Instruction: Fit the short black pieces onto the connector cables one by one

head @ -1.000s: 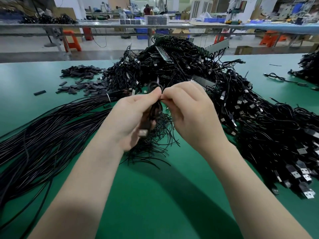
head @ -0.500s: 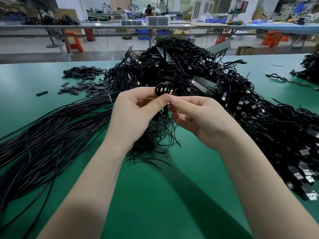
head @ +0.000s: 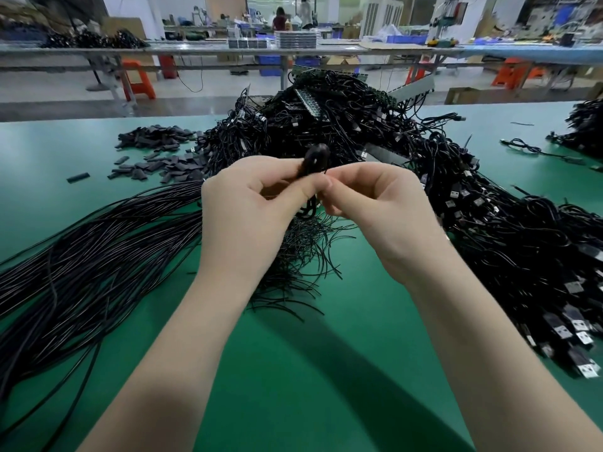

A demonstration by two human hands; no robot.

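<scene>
Above the green desk [head: 293, 370], our left hand [head: 248, 216] and right hand [head: 378, 210] met, each grip pinching one looped connector cable [head: 315, 159], apparently steadying its end for a sleeve; the short black pieces [head: 156, 158] lay far left, beside the cable heap [head: 342, 125].

Bright, even overhead light; forearm shadows fall on the green counter [head: 293, 386] below the grip. Background soft, edges bowed by wide-angle distortion.
</scene>
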